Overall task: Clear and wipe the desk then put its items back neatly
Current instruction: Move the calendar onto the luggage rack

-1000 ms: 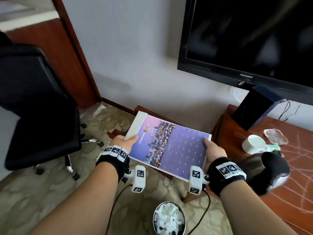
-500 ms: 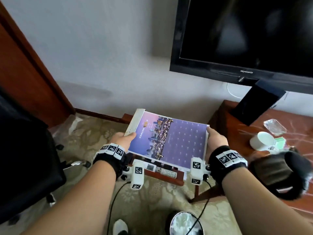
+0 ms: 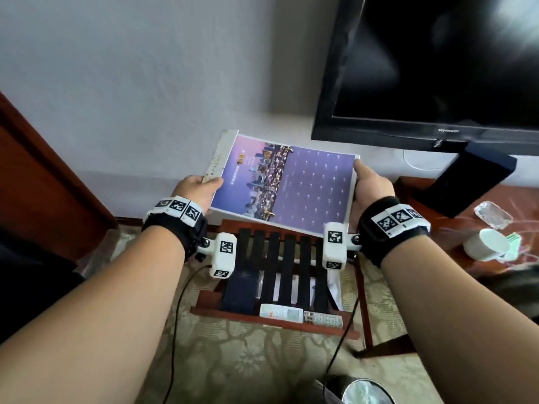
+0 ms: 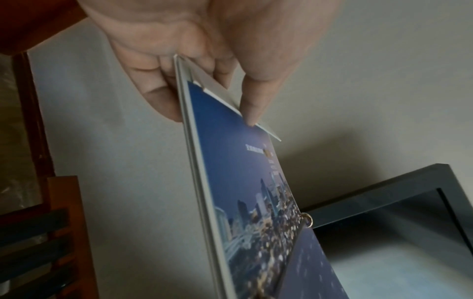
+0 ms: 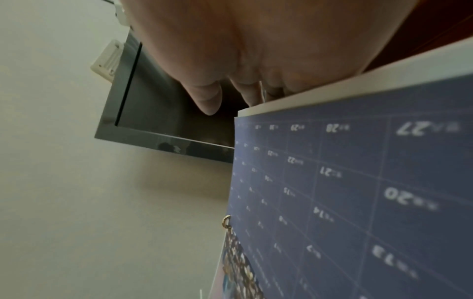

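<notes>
Slatted wood rack [image 3: 280, 275] below; hands grip glossy, seemingly ring-bound calendar [image 3: 288, 182].

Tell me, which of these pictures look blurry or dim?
Head view: bright and mostly sharp, though the television shows pale window glare. Left wrist view: dim, the left hand soft, the calendar sharper. Right wrist view: the right hand is a close blur, and the near calendar numbers smear.
</notes>
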The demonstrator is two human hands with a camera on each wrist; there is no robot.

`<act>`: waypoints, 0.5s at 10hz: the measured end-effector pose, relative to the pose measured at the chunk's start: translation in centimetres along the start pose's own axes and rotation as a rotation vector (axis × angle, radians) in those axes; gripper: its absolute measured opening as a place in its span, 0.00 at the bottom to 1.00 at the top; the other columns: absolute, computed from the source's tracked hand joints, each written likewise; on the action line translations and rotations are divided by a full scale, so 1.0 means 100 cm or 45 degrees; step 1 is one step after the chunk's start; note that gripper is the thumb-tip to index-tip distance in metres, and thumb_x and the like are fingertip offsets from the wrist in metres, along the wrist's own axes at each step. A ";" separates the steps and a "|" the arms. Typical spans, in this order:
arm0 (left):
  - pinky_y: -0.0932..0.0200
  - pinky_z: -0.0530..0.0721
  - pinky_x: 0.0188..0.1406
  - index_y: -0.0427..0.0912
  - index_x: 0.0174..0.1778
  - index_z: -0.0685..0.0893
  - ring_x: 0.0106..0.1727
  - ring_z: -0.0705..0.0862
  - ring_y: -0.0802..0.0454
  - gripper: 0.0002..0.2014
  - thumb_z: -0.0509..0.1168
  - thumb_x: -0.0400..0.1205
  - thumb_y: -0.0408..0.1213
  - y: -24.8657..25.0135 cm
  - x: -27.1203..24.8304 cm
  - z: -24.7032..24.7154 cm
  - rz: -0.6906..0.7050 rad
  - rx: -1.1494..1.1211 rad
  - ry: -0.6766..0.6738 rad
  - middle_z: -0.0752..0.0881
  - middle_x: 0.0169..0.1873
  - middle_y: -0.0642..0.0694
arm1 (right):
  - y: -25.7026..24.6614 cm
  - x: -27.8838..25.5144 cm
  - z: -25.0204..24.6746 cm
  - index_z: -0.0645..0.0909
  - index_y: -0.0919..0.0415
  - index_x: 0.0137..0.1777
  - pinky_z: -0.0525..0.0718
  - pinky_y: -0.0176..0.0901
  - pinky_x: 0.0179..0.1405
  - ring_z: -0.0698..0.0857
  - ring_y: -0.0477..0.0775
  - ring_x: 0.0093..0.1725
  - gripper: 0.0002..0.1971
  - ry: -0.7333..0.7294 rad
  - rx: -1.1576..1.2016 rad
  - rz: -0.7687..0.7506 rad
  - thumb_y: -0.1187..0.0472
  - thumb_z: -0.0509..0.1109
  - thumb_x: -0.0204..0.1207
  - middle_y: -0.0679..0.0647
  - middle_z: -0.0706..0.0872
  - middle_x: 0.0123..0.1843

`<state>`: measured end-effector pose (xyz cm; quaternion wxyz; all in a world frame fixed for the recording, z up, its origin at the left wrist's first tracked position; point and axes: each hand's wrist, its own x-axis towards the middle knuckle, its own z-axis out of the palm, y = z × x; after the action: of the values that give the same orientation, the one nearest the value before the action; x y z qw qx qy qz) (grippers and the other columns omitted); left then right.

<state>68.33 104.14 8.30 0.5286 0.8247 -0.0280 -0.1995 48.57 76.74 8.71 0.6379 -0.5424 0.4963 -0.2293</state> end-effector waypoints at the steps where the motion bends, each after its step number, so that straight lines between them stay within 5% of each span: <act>1: 0.34 0.92 0.51 0.63 0.33 0.90 0.40 0.86 0.44 0.08 0.74 0.64 0.60 -0.006 0.017 0.001 -0.039 0.005 -0.008 0.86 0.37 0.45 | 0.006 0.019 0.017 0.87 0.52 0.48 0.89 0.66 0.60 0.92 0.65 0.58 0.30 -0.028 0.048 0.081 0.27 0.72 0.59 0.58 0.93 0.57; 2: 0.42 0.91 0.48 0.44 0.33 0.86 0.39 0.82 0.44 0.13 0.76 0.74 0.50 -0.012 0.041 -0.001 -0.060 0.054 0.046 0.83 0.37 0.44 | 0.026 0.043 0.056 0.90 0.61 0.56 0.88 0.73 0.55 0.93 0.69 0.53 0.31 -0.070 0.306 0.258 0.39 0.83 0.59 0.58 0.94 0.55; 3: 0.39 0.91 0.48 0.43 0.35 0.81 0.37 0.81 0.44 0.13 0.74 0.79 0.46 -0.020 0.079 -0.006 -0.089 0.143 0.115 0.83 0.36 0.44 | 0.042 0.076 0.086 0.90 0.60 0.59 0.86 0.76 0.57 0.93 0.69 0.53 0.39 -0.137 0.322 0.346 0.34 0.85 0.53 0.56 0.94 0.57; 4: 0.44 0.92 0.49 0.43 0.38 0.84 0.39 0.83 0.43 0.12 0.73 0.79 0.48 -0.026 0.122 -0.005 -0.093 0.280 0.137 0.86 0.37 0.46 | 0.042 0.099 0.121 0.88 0.61 0.63 0.89 0.69 0.60 0.92 0.64 0.56 0.36 -0.149 0.222 0.353 0.33 0.81 0.64 0.55 0.93 0.58; 5: 0.55 0.79 0.37 0.39 0.43 0.88 0.39 0.83 0.41 0.14 0.70 0.81 0.48 -0.044 0.160 0.004 -0.087 0.466 0.054 0.88 0.38 0.43 | 0.040 0.110 0.142 0.81 0.60 0.71 0.82 0.57 0.72 0.85 0.63 0.68 0.24 -0.092 -0.025 0.299 0.44 0.71 0.83 0.59 0.85 0.72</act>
<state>82.19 101.57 -0.51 0.3631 0.9115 -0.0245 -0.1914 64.54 75.37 -0.35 0.6724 -0.4946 0.5354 -0.1284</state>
